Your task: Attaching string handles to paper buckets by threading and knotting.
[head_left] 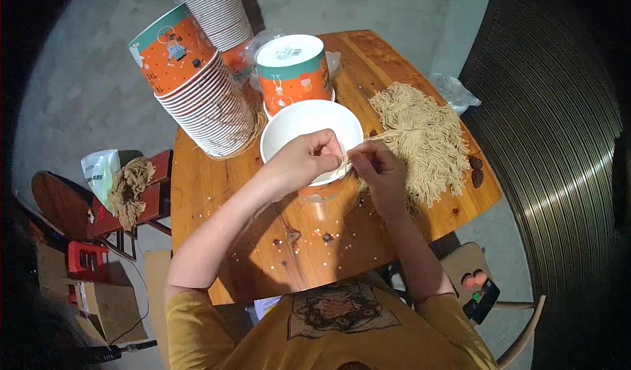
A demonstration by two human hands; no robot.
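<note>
My left hand (305, 158) and my right hand (380, 171) meet over the near right rim of a white-lined paper bucket (282, 130). Fingertips of both are pinched on a short piece of pale string (342, 167); its ends are hard to make out. Beside my right hand lies a thick bundle of beige string (420, 140), with a few strands reaching toward the bucket. Behind the open bucket, an orange and green paper bucket (294, 84) stands upside down. The inside bottom of the open bucket is partly hidden by my left hand.
Nested paper buckets (200, 110) lean at the table's left, with loose strings hanging on them; another stack (213, 12) rises behind. Small white bits and dark pieces (293, 236) dot the wooden table (263, 268). A stool (148, 199) at left bears string and a bag.
</note>
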